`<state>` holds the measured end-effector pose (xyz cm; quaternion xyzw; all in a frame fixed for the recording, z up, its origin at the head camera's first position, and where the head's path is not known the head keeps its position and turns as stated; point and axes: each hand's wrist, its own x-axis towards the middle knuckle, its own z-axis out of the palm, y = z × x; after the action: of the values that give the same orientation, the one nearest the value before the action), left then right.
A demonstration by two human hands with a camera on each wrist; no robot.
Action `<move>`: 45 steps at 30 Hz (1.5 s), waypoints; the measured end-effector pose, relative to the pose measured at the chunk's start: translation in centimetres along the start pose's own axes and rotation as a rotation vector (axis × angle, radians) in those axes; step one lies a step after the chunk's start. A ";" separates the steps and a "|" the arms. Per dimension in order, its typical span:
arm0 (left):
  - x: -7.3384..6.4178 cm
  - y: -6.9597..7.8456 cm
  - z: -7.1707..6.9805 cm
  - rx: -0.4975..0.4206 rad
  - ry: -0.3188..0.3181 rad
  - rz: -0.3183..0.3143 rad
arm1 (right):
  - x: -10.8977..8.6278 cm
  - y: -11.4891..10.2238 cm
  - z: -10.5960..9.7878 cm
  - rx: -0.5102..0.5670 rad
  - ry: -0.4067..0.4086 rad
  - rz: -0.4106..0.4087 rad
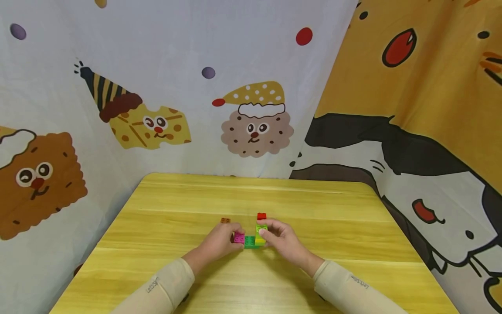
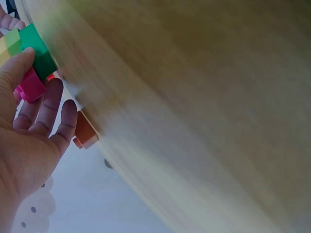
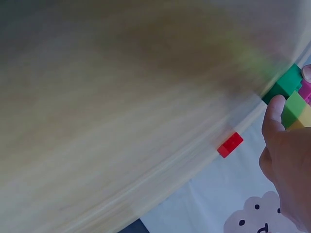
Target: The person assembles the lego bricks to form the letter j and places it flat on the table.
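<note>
A long green building brick lies on the table, a magenta brick on its left end. At its right end stand a yellow brick and, on top, a lime green brick. My left hand pinches the magenta end between thumb and fingers; in the left wrist view its thumb also overlaps the green brick. My right hand holds the lime and yellow stack, thumb in front and fingers behind. The right wrist view shows that hand hiding part of the stack.
A loose red brick lies just beyond my right fingers. Behind my left hand sits an orange-brown brick, partly hidden. The wooden table meets printed cloth at its back and sides.
</note>
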<state>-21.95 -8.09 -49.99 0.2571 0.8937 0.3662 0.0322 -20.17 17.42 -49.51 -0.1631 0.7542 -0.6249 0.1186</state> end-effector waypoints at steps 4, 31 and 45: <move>-0.1 -0.1 0.0 0.012 0.004 0.000 | 0.0 0.0 0.1 0.001 0.004 0.002; -0.1 -0.2 -0.2 0.009 -0.006 -0.026 | 4.0 -3.0 -3.4 -0.103 0.026 0.077; -0.2 -0.1 -0.3 0.024 -0.011 0.018 | 10.7 -5.8 -2.9 -0.557 -0.466 0.073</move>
<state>-21.92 -8.46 -49.87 0.2674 0.8956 0.3543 0.0308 -30.51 14.83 -42.96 -0.3001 0.8536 -0.3368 0.2605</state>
